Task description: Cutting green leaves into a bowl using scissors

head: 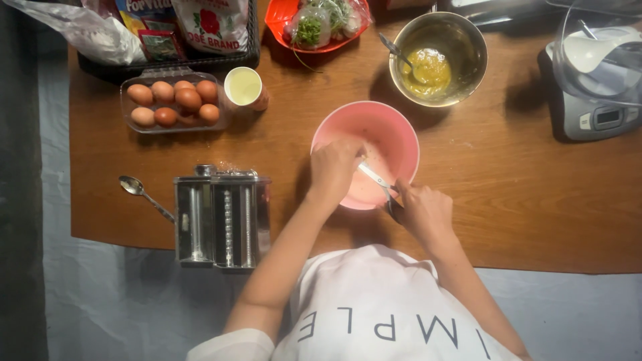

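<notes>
— Checking geometry: round pink plastic bowl [365,154] sits mid-bench [508,194]; left hand [332,168] reaches inside it, curled, contents hidden.
— And the thin metal utensil [376,179]?
— Right hand [422,208] fingers closed on its handle at the near rim; long axis slants up-left into the bowl.

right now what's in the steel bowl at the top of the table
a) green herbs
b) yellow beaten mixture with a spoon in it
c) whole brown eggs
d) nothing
b: the steel bowl holds a yellow mixture with a spoon resting in it; the eggs sit in a clear tray to the left.
</notes>
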